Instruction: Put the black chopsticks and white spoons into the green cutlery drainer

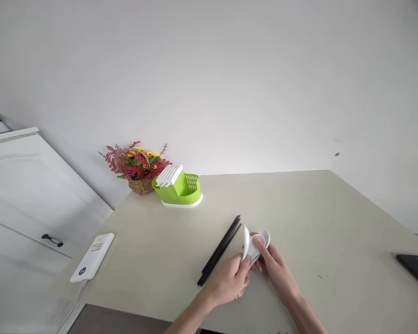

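Several white soup spoons (246, 241) are bunched between my two hands above the table. My left hand (230, 280) is closed round their handles, with one spoon's bowl standing edge-on above its fingers. Thumb and fingers of my right hand (273, 264) press on the spoon bowls from the right side. Partly covered by the fingers, the spoons cannot be counted surely. Just left of my hands lies a bundle of black chopsticks (218, 250), slanting on the tabletop and apart from both hands.
A green and white cutlery holder (176, 194) stands at the back left, beside a wicker basket of artificial flowers (141, 185). A white power strip (93, 257) with a cable lies at the table's left edge. A black flat object (416, 269) lies far right. The pale table (299, 208) meets the wall.
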`<move>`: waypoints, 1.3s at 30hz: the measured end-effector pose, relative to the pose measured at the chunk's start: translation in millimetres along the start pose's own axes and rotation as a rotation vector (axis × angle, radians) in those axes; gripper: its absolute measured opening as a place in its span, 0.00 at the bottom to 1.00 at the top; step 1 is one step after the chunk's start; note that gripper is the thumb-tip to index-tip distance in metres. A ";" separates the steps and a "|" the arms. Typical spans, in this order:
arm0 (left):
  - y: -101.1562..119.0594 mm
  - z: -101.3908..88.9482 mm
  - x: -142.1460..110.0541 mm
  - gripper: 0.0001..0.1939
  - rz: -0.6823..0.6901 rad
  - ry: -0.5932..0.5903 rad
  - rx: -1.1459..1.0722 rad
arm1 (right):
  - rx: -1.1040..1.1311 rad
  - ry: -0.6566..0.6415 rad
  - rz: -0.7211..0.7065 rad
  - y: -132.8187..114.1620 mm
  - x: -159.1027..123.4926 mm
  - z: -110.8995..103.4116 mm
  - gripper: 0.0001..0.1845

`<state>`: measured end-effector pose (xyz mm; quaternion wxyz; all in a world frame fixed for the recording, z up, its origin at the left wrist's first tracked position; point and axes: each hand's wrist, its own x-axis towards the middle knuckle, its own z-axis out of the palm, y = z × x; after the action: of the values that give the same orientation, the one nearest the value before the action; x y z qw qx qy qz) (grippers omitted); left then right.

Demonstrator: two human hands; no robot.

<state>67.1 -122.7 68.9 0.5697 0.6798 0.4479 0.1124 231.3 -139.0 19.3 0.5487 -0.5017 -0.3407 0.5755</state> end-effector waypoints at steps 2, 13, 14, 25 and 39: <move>-3.1 -0.6 1.3 0.29 0.001 -0.024 -0.060 | 0.007 -0.016 0.000 0.8 1.3 -0.6 0.31; -0.2 -7.4 3.7 0.30 0.031 0.187 0.227 | 0.043 0.053 -0.064 19.9 0.5 -9.9 0.25; 0.5 -11.8 4.2 0.28 0.043 0.270 0.324 | 0.086 0.055 -0.060 21.3 1.5 -10.2 0.25; 18.6 -31.7 -11.8 0.20 0.191 0.510 0.632 | 0.407 0.114 -0.011 27.3 8.3 -16.7 0.19; 12.6 -9.1 -10.1 0.19 0.266 0.428 0.658 | 0.421 0.069 -0.049 21.1 5.8 -14.0 0.17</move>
<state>61.3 -123.4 86.5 0.1964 0.8389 0.4766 0.1747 239.1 -139.0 -5.4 0.6666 -0.3869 -0.2059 0.6030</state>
